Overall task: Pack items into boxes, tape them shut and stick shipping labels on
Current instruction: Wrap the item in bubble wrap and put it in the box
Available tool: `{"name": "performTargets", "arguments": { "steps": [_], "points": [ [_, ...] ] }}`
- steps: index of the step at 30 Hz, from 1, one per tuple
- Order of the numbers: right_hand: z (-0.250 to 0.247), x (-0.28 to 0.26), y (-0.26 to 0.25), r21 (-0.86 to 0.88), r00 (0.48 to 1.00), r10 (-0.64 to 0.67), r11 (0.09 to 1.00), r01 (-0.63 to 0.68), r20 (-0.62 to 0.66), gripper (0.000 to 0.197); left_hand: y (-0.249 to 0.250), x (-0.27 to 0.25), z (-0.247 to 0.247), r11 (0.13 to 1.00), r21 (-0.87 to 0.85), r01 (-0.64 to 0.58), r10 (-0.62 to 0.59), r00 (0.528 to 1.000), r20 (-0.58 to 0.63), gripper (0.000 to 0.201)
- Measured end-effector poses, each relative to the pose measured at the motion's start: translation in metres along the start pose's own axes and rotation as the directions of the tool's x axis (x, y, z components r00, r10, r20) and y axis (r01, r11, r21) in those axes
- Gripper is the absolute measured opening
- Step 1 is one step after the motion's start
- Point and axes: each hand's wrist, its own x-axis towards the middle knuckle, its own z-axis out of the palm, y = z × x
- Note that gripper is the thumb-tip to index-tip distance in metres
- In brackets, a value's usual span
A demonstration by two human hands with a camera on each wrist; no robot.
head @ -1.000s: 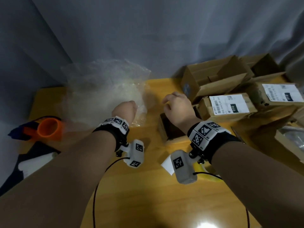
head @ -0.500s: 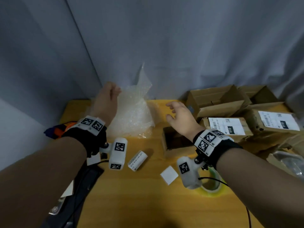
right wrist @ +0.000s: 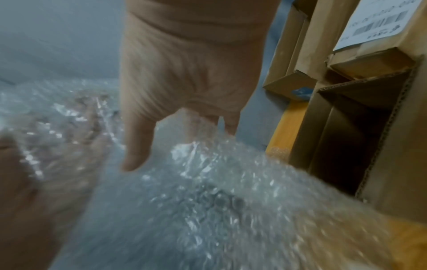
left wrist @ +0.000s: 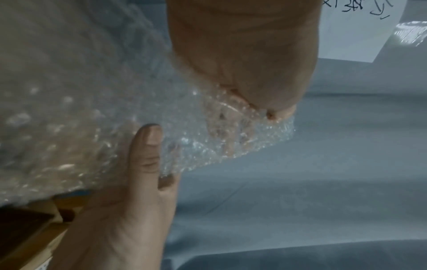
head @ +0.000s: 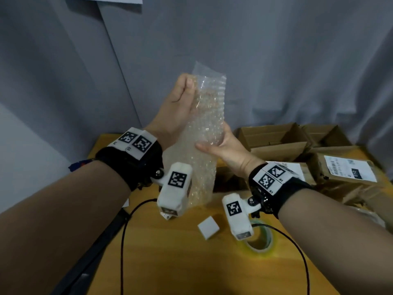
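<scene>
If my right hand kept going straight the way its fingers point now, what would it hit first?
The right hand points up and left, and its fingers already wrap the bubble wrap. Pushing on through that, it would probably meet the left hand holding the sheet's upper part, though depth is unclear.

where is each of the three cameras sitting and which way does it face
Head: worn on the head, looking forward and down at the table; both forearms and both hands, left hand, right hand, lift the bubble wrap.
Left wrist: looks along the left hand toward the grey curtain; the right hand's thumb shows too.
Right wrist: looks along the right hand, cardboard boxes beside it.
All three share the bubble wrap.
</scene>
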Motion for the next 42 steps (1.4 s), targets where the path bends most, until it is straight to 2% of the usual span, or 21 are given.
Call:
{"name": "performTargets", "arguments": {
  "steps": [4,6,8,9,11,13,14,16,19,21,22,25,26,28,30,31,34,37,38,40,42],
  "points": [
    [-0.011,-0.01,-0.004,0.01,0.984,-0.03,0.999,0.033,-0.175,0.049,-0.007,0.003,0.009,0.993,0.114,0.024,0.004,0.972,-0.236,0.021],
    [-0.024,-0.014,-0.003,-0.024,0.982,-0.045,0.999,0.041,-0.183,0.032,-0.018,0.005,0.005,0.972,0.195,0.131,-0.071,0.956,-0.284,0.017],
    [-0.039,-0.017,-0.001,-0.008,0.981,-0.042,0.999,0.042,-0.191,0.032,-0.033,0.003,0.001,0.905,0.254,0.34,-0.285,0.93,-0.232,0.073],
    [-0.045,-0.018,-0.001,0.018,0.98,-0.036,0.999,0.04,-0.196,0.041,-0.038,-0.001,0.002,0.868,0.258,0.424,-0.39,0.904,-0.175,0.1],
    [-0.055,-0.02,0.0,0.067,0.978,-0.024,0.997,0.039,-0.206,0.072,-0.042,-0.012,0.011,0.808,0.28,0.519,-0.526,0.849,-0.056,0.124],
    [-0.062,-0.021,0.002,0.099,0.968,-0.008,0.994,0.034,-0.25,0.104,-0.047,-0.02,0.024,0.806,0.184,0.563,-0.571,0.821,-0.012,0.11],
    [-0.066,-0.021,0.004,0.105,0.962,0.005,0.994,0.025,-0.272,0.116,-0.048,-0.021,0.031,0.824,0.122,0.554,-0.553,0.832,-0.039,0.097],
    [-0.075,-0.024,0.006,0.068,0.959,-0.018,0.997,0.039,-0.284,0.122,-0.051,-0.02,0.042,0.86,0.054,0.507,-0.496,0.857,-0.138,0.082],
    [-0.083,-0.032,0.004,-0.162,0.982,-0.101,0.984,0.075,-0.161,0.108,-0.055,-0.019,0.052,0.915,0.031,0.402,-0.387,0.897,-0.211,0.058],
    [-0.086,-0.036,-0.001,-0.406,0.997,-0.054,0.913,0.026,-0.059,0.092,-0.051,-0.019,0.057,0.944,0.091,0.317,-0.3,0.94,-0.163,0.048],
    [-0.087,-0.036,-0.001,-0.531,0.998,-0.045,0.847,0.011,-0.051,0.075,-0.048,-0.019,0.06,0.954,0.132,0.269,-0.255,0.96,-0.116,0.047],
    [-0.093,-0.033,0.0,-0.791,0.951,-0.213,0.61,-0.048,-0.223,0.04,-0.044,-0.018,0.069,0.936,0.295,0.193,-0.182,0.981,-0.063,0.052],
    [-0.096,-0.031,0.002,-0.793,0.915,-0.279,0.605,-0.067,-0.291,0.038,-0.045,-0.019,0.069,0.927,0.318,0.198,-0.172,0.979,-0.106,0.046],
    [-0.098,-0.031,0.002,-0.7,0.834,-0.366,0.713,-0.034,-0.412,0.033,-0.048,-0.025,0.067,0.895,0.381,0.23,-0.167,0.967,-0.191,0.022],
    [-0.096,-0.034,0.002,-0.508,0.769,-0.387,0.856,0.094,-0.509,0.022,-0.057,-0.035,0.062,0.771,0.595,0.225,-0.196,0.974,-0.113,0.01],
    [-0.092,-0.036,0.004,-0.428,0.774,-0.373,0.892,0.147,-0.512,0.019,-0.065,-0.042,0.06,0.697,0.698,0.162,-0.223,0.975,-0.004,0.013],
    [-0.074,-0.04,0.02,-0.296,0.87,-0.288,0.939,0.175,-0.399,0.018,-0.091,-0.063,0.062,0.516,0.856,-0.011,-0.403,0.879,0.254,0.027],
    [-0.06,-0.037,0.049,-0.193,0.942,-0.145,0.977,0.088,-0.304,0.02,-0.111,-0.082,0.068,0.277,0.958,-0.074,-0.593,0.772,0.231,0.039],
    [-0.058,-0.036,0.057,-0.155,0.957,-0.078,0.987,0.035,-0.28,0.025,-0.118,-0.086,0.067,0.241,0.968,-0.074,-0.622,0.753,0.213,0.042],
    [-0.055,-0.033,0.069,-0.098,0.967,0.018,0.994,-0.044,-0.255,0.026,-0.128,-0.092,0.064,0.25,0.967,-0.051,-0.647,0.734,0.206,0.039],
    [-0.054,-0.03,0.074,-0.118,0.938,-0.034,0.993,-0.007,-0.345,0.02,-0.137,-0.096,0.061,0.282,0.959,-0.025,-0.665,0.716,0.214,0.032]
  ]
}}
